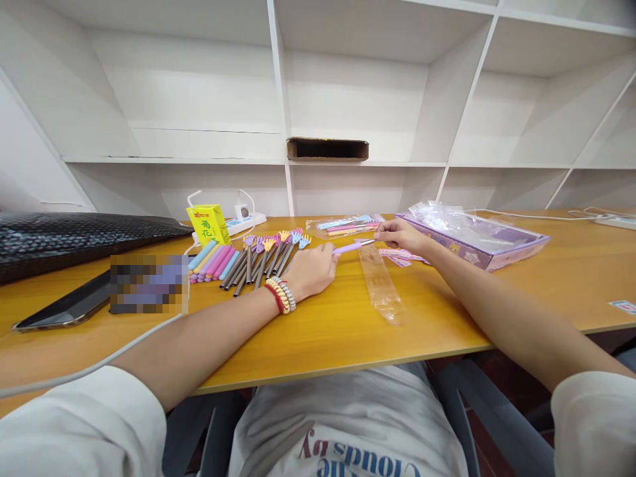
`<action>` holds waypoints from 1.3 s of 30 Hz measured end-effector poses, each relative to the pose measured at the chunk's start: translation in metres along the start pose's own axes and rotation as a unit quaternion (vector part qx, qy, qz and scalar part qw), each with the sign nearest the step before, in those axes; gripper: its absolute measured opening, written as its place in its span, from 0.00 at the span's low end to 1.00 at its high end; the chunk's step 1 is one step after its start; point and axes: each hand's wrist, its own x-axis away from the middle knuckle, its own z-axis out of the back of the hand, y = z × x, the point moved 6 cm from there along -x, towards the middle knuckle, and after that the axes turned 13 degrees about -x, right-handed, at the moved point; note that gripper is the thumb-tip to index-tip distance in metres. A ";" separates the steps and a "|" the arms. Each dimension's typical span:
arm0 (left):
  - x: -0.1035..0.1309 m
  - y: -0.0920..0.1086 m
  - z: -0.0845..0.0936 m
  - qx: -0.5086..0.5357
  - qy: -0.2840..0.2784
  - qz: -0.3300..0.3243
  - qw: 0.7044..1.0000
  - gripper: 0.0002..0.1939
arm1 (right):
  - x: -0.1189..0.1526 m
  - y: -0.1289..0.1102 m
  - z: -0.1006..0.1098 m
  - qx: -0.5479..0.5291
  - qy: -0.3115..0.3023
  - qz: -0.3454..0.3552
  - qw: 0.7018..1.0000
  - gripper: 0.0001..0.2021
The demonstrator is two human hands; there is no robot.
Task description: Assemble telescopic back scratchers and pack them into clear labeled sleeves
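Between my hands is a slim stick with a purple handle (346,248) and a short metal rod, likely a back scratcher. The fingers of my left hand (313,268) are closed around its handle end. My right hand (395,235) pinches the metal end. Just below lies a clear plastic sleeve (380,285), flat on the wooden table (298,344). Left of my left hand are several metal rods with small colourful hand-shaped heads (268,245). Beside them is a stack of pastel handles (213,262).
A purple box (497,255) with clear plastic wrapping (437,218) stands at the right. Bagged pastel sticks (348,225) and pink cards (402,256) lie behind the sleeve. A yellow drink carton (209,225), a power strip (248,222), a phone (64,305) and a white cable (119,358) are leftward.
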 end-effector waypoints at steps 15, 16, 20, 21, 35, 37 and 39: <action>0.000 0.000 0.004 -0.043 0.009 0.013 0.999 0.23 | -0.004 0.003 -0.006 0.177 0.031 0.044 0.983 0.27; 0.000 0.000 0.004 -0.044 0.007 0.013 0.999 0.23 | -0.005 0.004 -0.006 0.174 0.032 0.044 0.983 0.27; 0.000 -0.001 0.002 -0.038 -0.006 0.011 0.999 0.23 | -0.005 0.008 -0.008 0.166 0.030 0.040 0.985 0.27; 0.000 -0.001 0.001 -0.036 -0.011 0.011 0.999 0.23 | -0.005 0.008 -0.009 0.167 0.027 0.037 0.985 0.27; 0.001 0.001 0.000 -0.017 -0.035 -0.010 0.999 0.21 | 0.001 0.002 -0.029 0.184 -0.011 0.039 0.982 0.28; 0.001 0.002 -0.001 -0.009 -0.037 -0.011 0.999 0.22 | 0.001 0.002 -0.036 0.180 -0.029 0.034 0.983 0.28; 0.001 0.002 -0.003 -0.005 -0.034 -0.016 0.999 0.23 | 0.002 0.002 -0.043 0.179 -0.037 0.030 0.983 0.28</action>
